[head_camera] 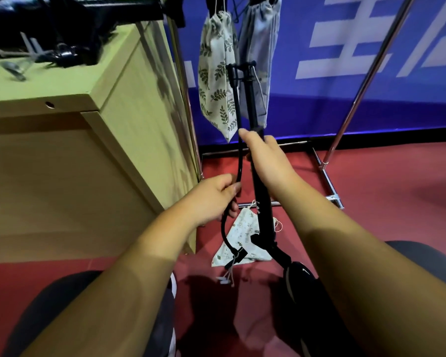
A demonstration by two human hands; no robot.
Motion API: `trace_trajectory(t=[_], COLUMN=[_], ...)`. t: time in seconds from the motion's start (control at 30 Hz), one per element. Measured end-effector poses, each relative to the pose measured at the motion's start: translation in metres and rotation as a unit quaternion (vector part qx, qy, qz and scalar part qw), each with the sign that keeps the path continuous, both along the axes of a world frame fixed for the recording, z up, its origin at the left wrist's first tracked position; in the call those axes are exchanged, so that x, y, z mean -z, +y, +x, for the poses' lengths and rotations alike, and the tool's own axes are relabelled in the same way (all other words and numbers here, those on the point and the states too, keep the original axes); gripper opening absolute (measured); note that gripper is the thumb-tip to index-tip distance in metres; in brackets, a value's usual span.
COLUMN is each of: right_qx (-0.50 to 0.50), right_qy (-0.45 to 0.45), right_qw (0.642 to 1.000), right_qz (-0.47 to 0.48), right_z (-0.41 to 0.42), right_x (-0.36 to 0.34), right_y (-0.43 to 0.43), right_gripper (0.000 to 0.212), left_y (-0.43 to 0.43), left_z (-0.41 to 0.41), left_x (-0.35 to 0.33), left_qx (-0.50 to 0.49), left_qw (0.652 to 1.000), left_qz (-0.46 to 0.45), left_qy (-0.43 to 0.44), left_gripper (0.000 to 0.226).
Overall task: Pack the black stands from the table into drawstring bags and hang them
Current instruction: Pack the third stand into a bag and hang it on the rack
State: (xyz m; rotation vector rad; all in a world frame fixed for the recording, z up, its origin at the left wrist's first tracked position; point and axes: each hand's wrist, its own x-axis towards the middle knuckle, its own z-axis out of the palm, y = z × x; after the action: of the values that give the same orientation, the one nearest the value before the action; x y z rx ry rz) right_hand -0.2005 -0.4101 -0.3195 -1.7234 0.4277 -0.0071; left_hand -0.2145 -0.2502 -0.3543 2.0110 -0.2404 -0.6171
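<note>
**Both hands on one black stand**

Two bare forearms reach forward from the bottom edge, above the person's knees in dark cloth. Right hand (265, 161) has its fingers closed around the main pole of a black stand (264, 215), which is held tilted above the red floor (384, 189). Left hand (211, 195) pinches the thin flexible arm (237, 104) of the same stand, lower down. Under the stand, a small flowered drawstring bag (245, 235) lies flat on the floor. Behind the stand's top, a leaf-print bag (216, 73) and a grey bag (262, 34) hang side by side from a metal rack (325, 173). On the wooden table (129, 99) at the left, more black stands (62, 47) lie, blurred.
</note>
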Motion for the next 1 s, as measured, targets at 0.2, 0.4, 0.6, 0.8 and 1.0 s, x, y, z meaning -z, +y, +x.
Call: trace_trajectory(t=[0.2, 0.4, 0.6, 0.8, 1.0], right_qx=[-0.004, -0.006, -0.015, -0.155, -0.225], right_qy=[-0.029, -0.052, -0.074, 0.007, 0.038], right_qw=[1.0, 0.998, 0.994, 0.964, 0.944], right_qz=[-0.01, -0.04, -0.076, -0.215, -0.237], right_z=[-0.003, -0.006, -0.005, -0.003, -0.006], right_x=[-0.001, -0.004, -0.007, 0.02, 0.031], right_y=[-0.002, -0.003, -0.007, -0.009, -0.009], right_gripper=[0.049, 0.04, 0.027, 0.025, 0.039], left_y=[0.002, 0.006, 0.005, 0.014, 0.019], left_z=[-0.001, 0.01, 0.035, 0.036, 0.053], left_x=[0.009, 0.006, -0.009, -0.046, -0.025], left_qx=[0.044, 0.072, -0.068, -0.185, -0.227], left_qw=[0.998, 0.995, 0.994, 0.928, 0.932], left_qz=[0.02, 0.031, -0.051, -0.106, -0.02], left_qy=[0.045, 0.056, -0.071, -0.304, -0.283], left_gripper=[0.019, 0.023, 0.013, 0.061, 0.042])
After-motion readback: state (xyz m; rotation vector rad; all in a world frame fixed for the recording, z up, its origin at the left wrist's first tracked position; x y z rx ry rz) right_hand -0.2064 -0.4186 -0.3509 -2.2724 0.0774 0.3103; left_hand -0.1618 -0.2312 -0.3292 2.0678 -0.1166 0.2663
